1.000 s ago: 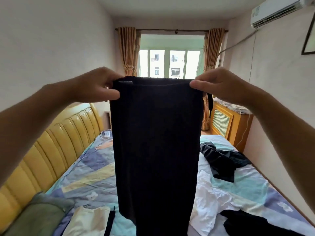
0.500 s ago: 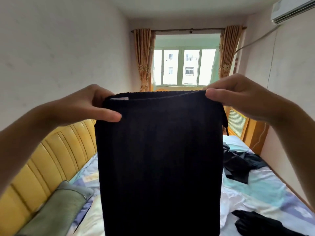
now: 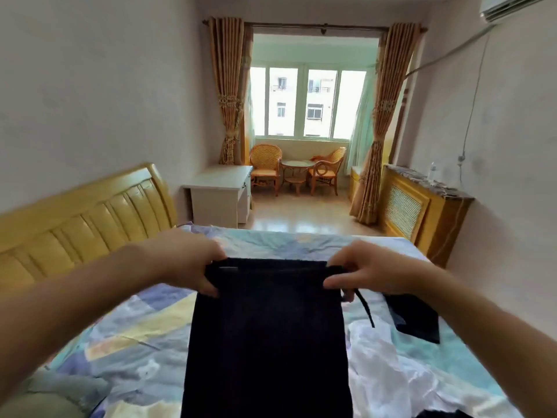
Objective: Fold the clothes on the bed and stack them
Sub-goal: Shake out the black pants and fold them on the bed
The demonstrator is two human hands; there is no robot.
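Both hands up at centre frame: left hand [image 3: 184, 260] and right hand [image 3: 366, 271] each have a pinching grip on the top corners of the dark trousers [image 3: 266, 339], which hang over the patterned bed [image 3: 126, 330]. White garment [image 3: 388, 366] lies lower right.

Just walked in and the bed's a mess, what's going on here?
A person is folding laundry. The left hand and right hand each pinch a top corner of a dark garment, holding it spread over the bed. A white garment and another dark piece lie unfolded to the right.
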